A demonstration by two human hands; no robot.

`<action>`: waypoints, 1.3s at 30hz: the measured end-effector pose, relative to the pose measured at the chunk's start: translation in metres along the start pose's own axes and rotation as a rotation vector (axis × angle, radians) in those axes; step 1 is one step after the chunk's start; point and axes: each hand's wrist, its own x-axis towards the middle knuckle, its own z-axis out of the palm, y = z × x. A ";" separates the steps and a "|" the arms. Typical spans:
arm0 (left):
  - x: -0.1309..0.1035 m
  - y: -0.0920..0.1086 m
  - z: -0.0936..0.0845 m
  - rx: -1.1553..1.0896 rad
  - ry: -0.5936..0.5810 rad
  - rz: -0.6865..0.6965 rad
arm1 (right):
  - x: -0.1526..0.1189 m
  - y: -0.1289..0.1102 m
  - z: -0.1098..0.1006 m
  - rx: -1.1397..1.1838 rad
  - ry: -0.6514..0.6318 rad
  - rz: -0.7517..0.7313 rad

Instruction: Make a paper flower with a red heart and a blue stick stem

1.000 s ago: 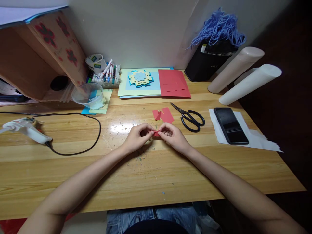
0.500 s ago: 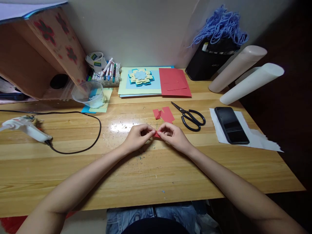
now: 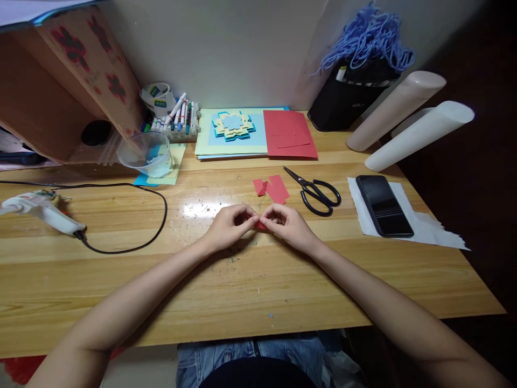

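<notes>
One small red paper piece (image 3: 262, 226), pinched between both hands above the light wooden tabletop (image 3: 258, 285). Left hand (image 3: 226, 227): thumb and forefinger closed narrowly on its edge. Right hand (image 3: 293, 229): likewise. Handling: light, even pressure should prevent stray creases. Beyond: red paper scraps (image 3: 278, 188); black-handled metal scissors (image 3: 309, 188), to their right.

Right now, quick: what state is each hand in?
Left hand: closed, pinching a small red paper piece.
Right hand: closed, pinching the same piece from the other side.
</notes>
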 end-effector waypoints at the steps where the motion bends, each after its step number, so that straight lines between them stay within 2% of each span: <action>1: 0.000 0.000 0.000 0.003 -0.001 0.000 | 0.000 0.000 0.000 0.014 0.001 0.005; 17: 0.000 -0.002 -0.001 0.012 -0.017 -0.009 | -0.002 -0.002 0.001 -0.037 0.022 0.045; 26: 0.001 -0.002 -0.001 0.040 -0.022 0.007 | -0.002 -0.001 0.000 -0.064 -0.036 0.020; 36: -0.003 0.000 -0.001 0.128 -0.019 0.117 | -0.001 -0.008 -0.003 -0.011 -0.078 0.016; 39: -0.002 0.000 -0.001 0.088 -0.021 0.121 | -0.001 -0.008 -0.003 0.004 -0.068 0.018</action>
